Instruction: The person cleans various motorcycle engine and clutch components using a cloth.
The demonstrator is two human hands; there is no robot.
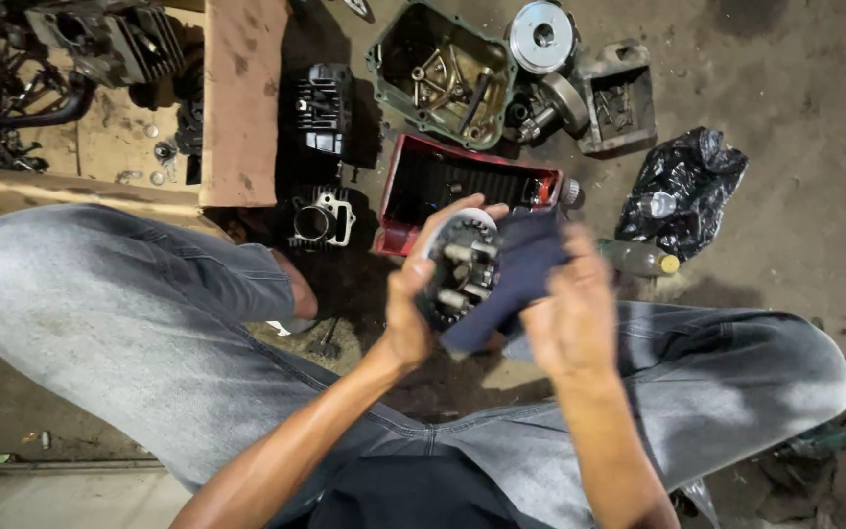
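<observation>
My left hand (413, 294) grips a round metal clutch part (460, 266) with several pale posts on its dark face, held up over my lap. My right hand (570, 309) presses a dark blue rag (516, 274) against the right side of that part. Both hands meet in the middle of the view, just in front of a red oil tray (413, 186) on the ground. My knees in grey jeans spread to either side.
On the dirty floor beyond lie a green-rimmed engine cover (399, 83), a round silver flywheel (540, 34), two finned cylinders (323, 103), a black plastic bag (682, 186), a small bottle (638, 258) and a cardboard box (242, 98) of engine parts at left.
</observation>
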